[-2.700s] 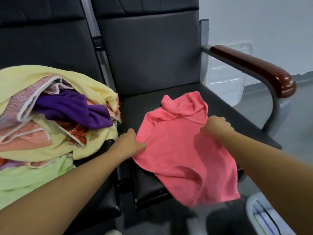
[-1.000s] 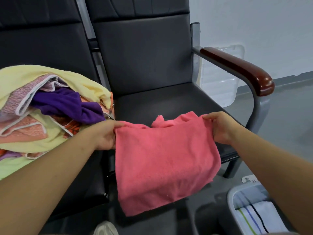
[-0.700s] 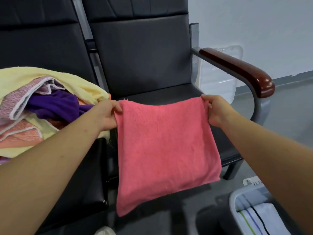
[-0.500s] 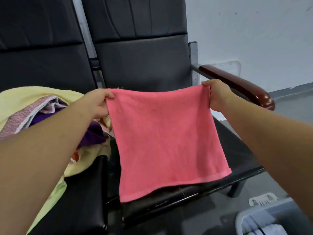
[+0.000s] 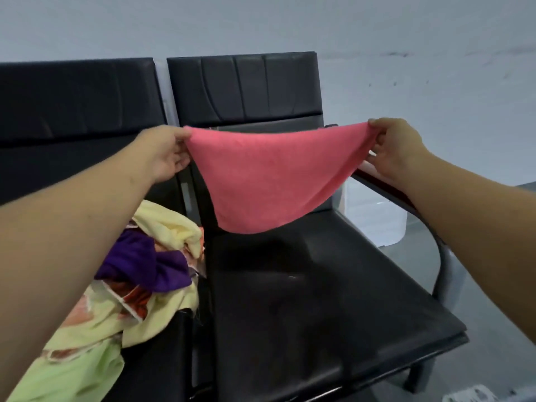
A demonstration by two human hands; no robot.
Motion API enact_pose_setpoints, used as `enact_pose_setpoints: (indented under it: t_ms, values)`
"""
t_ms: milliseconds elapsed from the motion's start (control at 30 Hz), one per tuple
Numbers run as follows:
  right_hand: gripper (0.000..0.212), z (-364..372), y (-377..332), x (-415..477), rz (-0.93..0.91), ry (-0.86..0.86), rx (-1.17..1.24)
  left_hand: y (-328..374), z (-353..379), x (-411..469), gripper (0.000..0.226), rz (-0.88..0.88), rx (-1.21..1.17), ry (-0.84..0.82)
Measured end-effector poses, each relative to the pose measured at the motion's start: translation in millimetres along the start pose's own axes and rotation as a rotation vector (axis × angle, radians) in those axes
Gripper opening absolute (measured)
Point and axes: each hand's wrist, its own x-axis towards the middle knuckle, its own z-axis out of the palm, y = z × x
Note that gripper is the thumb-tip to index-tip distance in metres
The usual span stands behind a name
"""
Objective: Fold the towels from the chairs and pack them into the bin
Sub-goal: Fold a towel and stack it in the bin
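A pink towel (image 5: 269, 181) hangs in the air above the right black chair seat (image 5: 319, 285), stretched between both hands and sagging in the middle. My left hand (image 5: 165, 153) pinches its left corner. My right hand (image 5: 397, 149) pinches its right corner, in front of the chair's armrest. On the left chair lies a pile of towels (image 5: 145, 265): yellow, purple, orange-patterned and light green. The bin is out of view.
The brown armrest (image 5: 385, 184) and its metal frame (image 5: 441, 256) bound the right chair on the right. A clear plastic lid (image 5: 374, 216) leans against the white wall behind it. Grey floor lies at the right. A white object (image 5: 475, 394) shows at the bottom edge.
Both hands have lifted the pink towel higher and spread farther apart, so it swings out flat above the seat. The view has tilted up, and the bin has left the frame.
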Motion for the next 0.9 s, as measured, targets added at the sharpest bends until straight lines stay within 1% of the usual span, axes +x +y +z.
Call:
enact_pose_setpoints:
  t_ms: [67,133,233,267,333,367,400,467,533,567,600,633,667,700,733,767,800,833,867,900]
  values:
    - [0.007,-19.8,27.5,-18.6,0.107,0.001,-0.049,-27.4,-4.9,-13.1,0.011,-0.071,0.148,0.016]
    - [0.008,-42.8,64.7,-40.6,0.226,0.018,-0.159,-68.0,-8.3,-31.5,0.014,-0.159,0.26,0.015]
    - [0.01,-82.1,126.0,-79.0,0.441,0.118,-0.351,-141.8,-14.1,-69.8,0.014,-0.342,0.353,-0.019]
    - [0.01,-93.7,143.9,-93.2,0.53,0.134,-0.432,-166.0,-16.7,-82.6,0.014,-0.413,0.406,-0.048]
    - [0.008,-113.2,170.7,-113.8,0.679,0.111,-0.646,-205.3,-22.0,-105.3,0.011,-0.573,0.543,-0.137]
    - [0.009,-119.7,179.4,-119.1,0.716,0.087,-0.759,-219.6,-24.5,-114.1,0.01,-0.639,0.615,-0.186]
    - [0.01,-123.4,184.7,-123.2,0.716,0.064,-0.866,-230.5,-26.5,-120.6,0.008,-0.68,0.677,-0.232]
    - [0.003,-122.1,189.3,-123.0,0.652,0.018,-1.013,-242.9,-27.0,-128.3,0.004,-0.687,0.747,-0.303]
    - [0.024,-115.7,192.6,-121.4,0.572,-0.033,-1.164,-248.5,-23.0,-132.7,0.011,-0.609,0.765,-0.331]
    - [0.03,-111.9,193.3,-123.2,0.535,-0.083,-1.287,-249.6,-20.4,-134.7,0.016,-0.539,0.803,-0.327]
    - [0.032,-108.6,193.5,-126.8,0.503,-0.128,-1.418,-250.6,-18.2,-135.6,0.018,-0.459,0.867,-0.319]
    - [0.031,-105.3,192.2,-130.3,0.475,-0.173,-1.529,-251.0,-16.1,-135.1,0.015,-0.405,0.921,-0.317]
    - [0.03,-103.7,190.7,-133.1,0.484,-0.213,-1.593,-251.8,-15.0,-134.1,0.013,-0.386,0.96,-0.326]
    - [0.031,-104.2,188.2,-133.9,0.549,-0.248,-1.612,-251.8,-15.4,-133.1,0.015,-0.414,0.972,-0.345]
    - [0.033,-105.7,184.7,-134.1,0.632,-0.287,-1.601,-250.4,-16.2,-132.1,0.018,-0.48,0.956,-0.38]
    - [0.036,-107.6,179.9,-135.1,0.72,-0.332,-1.58,-248.8,-17.8,-131.7,0.018,-0.563,0.925,-0.427]
    - [0.037,-109.8,176.3,-133.7,0.792,-0.366,-1.579,-246.7,-19.2,-131.9,0.013,-0.623,0.907,-0.484]
    - [0.037,-110.3,171.5,-132.2,0.821,-0.374,-1.583,-241.9,-19.9,-132.2,0.009,-0.644,0.923,-0.534]
    - [0.032,-109.2,168.0,-130.1,0.798,-0.354,-1.578,-239.9,-21.9,-129.2,0.017,-0.634,0.949,-0.537]
    - [0.026,-106.3,164.9,-127.1,0.732,-0.315,-1.558,-237.6,-22.2,-124.9,0.024,-0.608,0.962,-0.5]
